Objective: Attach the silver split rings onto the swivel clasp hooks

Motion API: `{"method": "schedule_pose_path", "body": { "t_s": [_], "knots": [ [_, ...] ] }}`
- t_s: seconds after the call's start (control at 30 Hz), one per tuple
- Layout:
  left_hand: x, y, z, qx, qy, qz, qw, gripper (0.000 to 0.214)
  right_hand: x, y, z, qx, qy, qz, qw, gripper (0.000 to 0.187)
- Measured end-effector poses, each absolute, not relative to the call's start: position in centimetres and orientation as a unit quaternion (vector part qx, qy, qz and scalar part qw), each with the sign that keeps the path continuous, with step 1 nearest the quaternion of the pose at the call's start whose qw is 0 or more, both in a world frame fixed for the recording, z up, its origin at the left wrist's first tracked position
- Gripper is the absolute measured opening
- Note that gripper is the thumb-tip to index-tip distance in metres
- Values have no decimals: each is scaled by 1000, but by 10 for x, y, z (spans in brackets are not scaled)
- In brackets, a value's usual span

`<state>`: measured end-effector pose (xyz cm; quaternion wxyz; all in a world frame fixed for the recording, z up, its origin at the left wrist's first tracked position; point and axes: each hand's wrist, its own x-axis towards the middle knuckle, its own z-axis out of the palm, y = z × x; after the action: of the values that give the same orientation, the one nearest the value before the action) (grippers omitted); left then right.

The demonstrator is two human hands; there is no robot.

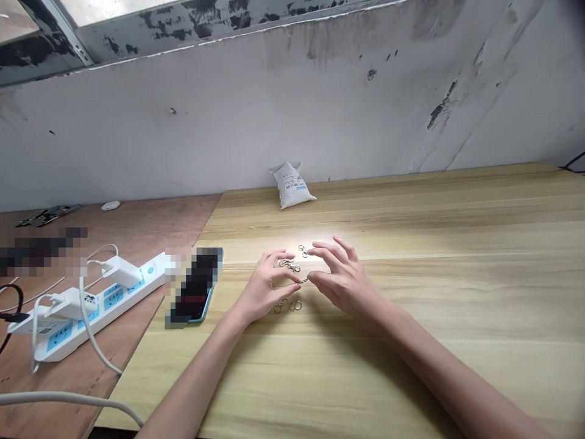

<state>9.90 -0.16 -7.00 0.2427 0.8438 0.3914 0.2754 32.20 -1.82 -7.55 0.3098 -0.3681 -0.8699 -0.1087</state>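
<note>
Metal piece (304, 281) sits pinched in left hand (265, 285); right hand (346, 281) meets it, grip unclear: apparently fine adjusting, next needing steadiness.

A thin silvery metal piece (304, 280) is held nearly level; small rings (298, 305) lie near-left on the counter (457, 262), silvery clasps (293, 267) far-left, another clasp (304, 253) farther away.
</note>
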Motion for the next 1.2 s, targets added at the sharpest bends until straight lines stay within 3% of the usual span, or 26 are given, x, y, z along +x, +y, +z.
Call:
{"method": "schedule_pose_path", "body": {
  "t_s": [0.47,0.67,0.87,1.2],
  "knots": [
    [98,-1,-63,799,440,289,289,14,325,-17,-74,-343,-875,-189,285,18],
    [97,-2,-68,872,402,230,157,12,324,-18,-76,-349,-878,-183,270,18],
    [98,-1,-69,898,353,234,117,7,322,-18,-80,-346,-881,-171,273,17],
    [96,-2,-62,840,403,282,230,11,327,-19,-70,-359,-881,-150,271,18]
  ]
}}
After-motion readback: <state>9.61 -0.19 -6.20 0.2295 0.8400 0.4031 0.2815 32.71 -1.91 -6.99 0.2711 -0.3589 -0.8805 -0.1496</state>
